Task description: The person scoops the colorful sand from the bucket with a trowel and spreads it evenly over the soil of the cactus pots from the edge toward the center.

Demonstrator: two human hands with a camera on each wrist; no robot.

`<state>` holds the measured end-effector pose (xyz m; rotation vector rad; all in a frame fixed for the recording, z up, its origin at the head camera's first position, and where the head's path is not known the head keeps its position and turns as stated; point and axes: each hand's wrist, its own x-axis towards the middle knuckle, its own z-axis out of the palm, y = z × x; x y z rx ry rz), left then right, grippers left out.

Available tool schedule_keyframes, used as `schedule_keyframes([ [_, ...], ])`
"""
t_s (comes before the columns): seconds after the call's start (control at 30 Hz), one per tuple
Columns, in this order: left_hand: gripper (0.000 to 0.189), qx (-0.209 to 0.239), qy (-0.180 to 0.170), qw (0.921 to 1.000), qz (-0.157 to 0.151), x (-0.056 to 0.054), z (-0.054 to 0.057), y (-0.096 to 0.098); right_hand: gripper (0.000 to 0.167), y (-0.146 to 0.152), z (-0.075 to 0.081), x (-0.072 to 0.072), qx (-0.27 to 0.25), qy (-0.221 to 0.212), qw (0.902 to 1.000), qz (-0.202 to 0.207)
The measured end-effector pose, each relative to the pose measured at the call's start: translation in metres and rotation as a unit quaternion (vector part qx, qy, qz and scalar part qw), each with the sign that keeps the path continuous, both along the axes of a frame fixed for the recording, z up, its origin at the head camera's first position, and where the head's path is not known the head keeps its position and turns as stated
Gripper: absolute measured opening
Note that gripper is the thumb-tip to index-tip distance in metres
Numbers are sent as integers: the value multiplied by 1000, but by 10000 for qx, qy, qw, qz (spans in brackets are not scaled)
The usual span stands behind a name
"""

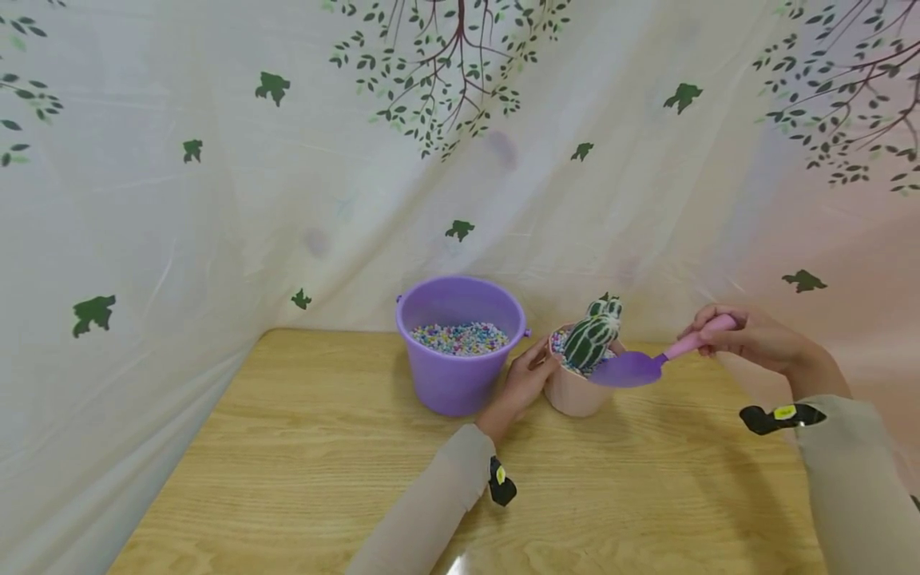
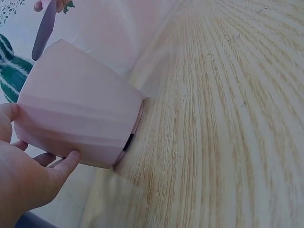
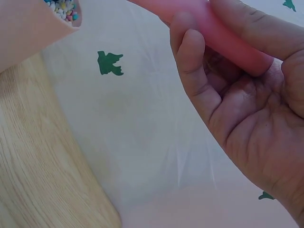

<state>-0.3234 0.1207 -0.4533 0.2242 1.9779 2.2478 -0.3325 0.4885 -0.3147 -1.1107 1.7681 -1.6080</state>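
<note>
A pink flower pot stands upright on the table, filled with small multicoloured pebbles. Out of it leans a green-and-white striped cactus. My left hand grips the pot's left side, fingers and thumb spread around the wall, as the left wrist view shows close up. In my right hand is a trowel with a purple blade and a pink handle. Its blade overlaps the pot's right rim in the head view. The right wrist view shows fingers curled round the pink handle.
Left of the pot stands a purple bucket, partly filled with multicoloured pebbles. Both containers are near the back edge of the wooden table. A pale curtain printed with leaves and branches hangs behind and along the sides.
</note>
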Motion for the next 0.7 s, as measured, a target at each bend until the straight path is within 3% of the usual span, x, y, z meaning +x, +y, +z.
schedule_keyframes([
  [0.47,58,56,56,9999,-86,1,4,-1,44,-4,-5,9,-309,49,9995,5],
  [0.7,56,-117,108,9997,184,3,8,2,42,-4,-5,14,-173,220,9993,-230],
])
